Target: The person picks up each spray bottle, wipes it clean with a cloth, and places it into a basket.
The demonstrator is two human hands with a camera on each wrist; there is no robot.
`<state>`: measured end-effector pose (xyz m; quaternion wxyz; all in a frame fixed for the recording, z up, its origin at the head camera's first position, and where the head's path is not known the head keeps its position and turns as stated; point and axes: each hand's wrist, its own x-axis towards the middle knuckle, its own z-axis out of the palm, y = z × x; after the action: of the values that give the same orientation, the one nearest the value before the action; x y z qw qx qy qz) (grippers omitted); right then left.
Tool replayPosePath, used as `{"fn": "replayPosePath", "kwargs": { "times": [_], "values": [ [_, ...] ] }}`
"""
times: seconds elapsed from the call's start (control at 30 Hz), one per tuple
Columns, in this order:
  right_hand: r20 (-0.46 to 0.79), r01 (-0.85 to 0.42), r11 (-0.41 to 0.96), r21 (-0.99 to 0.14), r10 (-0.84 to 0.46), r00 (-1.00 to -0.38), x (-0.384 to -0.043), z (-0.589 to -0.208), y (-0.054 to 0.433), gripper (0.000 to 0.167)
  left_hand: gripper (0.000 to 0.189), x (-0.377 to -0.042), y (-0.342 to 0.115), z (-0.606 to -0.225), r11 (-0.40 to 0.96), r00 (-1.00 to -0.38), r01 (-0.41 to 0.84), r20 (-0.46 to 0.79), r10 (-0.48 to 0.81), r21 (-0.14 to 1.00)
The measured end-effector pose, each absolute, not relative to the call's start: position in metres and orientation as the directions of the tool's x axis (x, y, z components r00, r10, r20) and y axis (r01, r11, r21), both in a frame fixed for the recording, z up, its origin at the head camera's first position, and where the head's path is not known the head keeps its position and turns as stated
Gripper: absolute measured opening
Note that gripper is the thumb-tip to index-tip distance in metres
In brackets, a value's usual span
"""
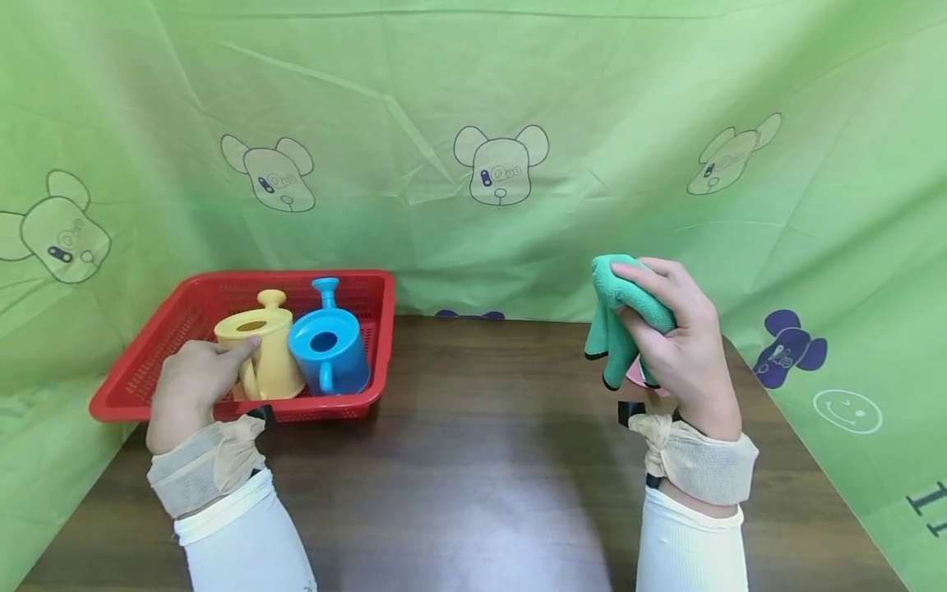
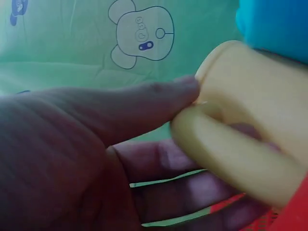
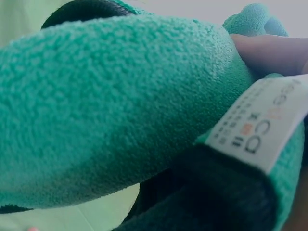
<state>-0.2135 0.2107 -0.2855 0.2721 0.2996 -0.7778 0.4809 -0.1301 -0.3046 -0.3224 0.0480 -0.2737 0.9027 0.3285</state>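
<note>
On the left, my left hand [image 1: 196, 374] is at a yellow toy watering can [image 1: 279, 349], its thumb near the rim. The left wrist view has the fingers passing behind the can's handle [image 2: 231, 149], with the thumb tip at the handle's top. The can stands in a red basket [image 1: 325, 409], beside a blue toy watering can [image 1: 348, 353]. Over the right side of the table, my right hand [image 1: 695, 337] grips a bunched green cloth [image 1: 617, 288] between thumb and fingers. Its dark-edged corners hang down. A white printed label [image 3: 262, 120] on the cloth shows close up in the right wrist view.
Behind the hanging cloth, a small pink thing [image 1: 635, 374] is mostly hidden. The brown wooden table [image 1: 473, 460] runs back to a green curtain [image 1: 414, 238] with printed bear heads, which also closes off both sides.
</note>
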Motion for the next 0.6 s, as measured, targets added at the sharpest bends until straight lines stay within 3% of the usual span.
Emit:
{"fn": "replayPosePath", "kwargs": {
  "times": [0.27, 0.6],
  "values": [
    [0.712, -0.725, 0.357, -0.589, -0.194, -0.675, -0.213, -0.286, 0.210, 0.045, 0.054, -0.129, -0.314, -0.321, 0.727, -0.866, -0.494, -0.345, -0.362, 0.478],
    [0.707, -0.716, 0.363, -0.596, -0.187, -0.682, -0.213, -0.286, 0.212, 0.047, 0.051, -0.130, -0.315, -0.321, 0.720, -0.867, -0.490, -0.359, -0.346, 0.491]
  ]
}}
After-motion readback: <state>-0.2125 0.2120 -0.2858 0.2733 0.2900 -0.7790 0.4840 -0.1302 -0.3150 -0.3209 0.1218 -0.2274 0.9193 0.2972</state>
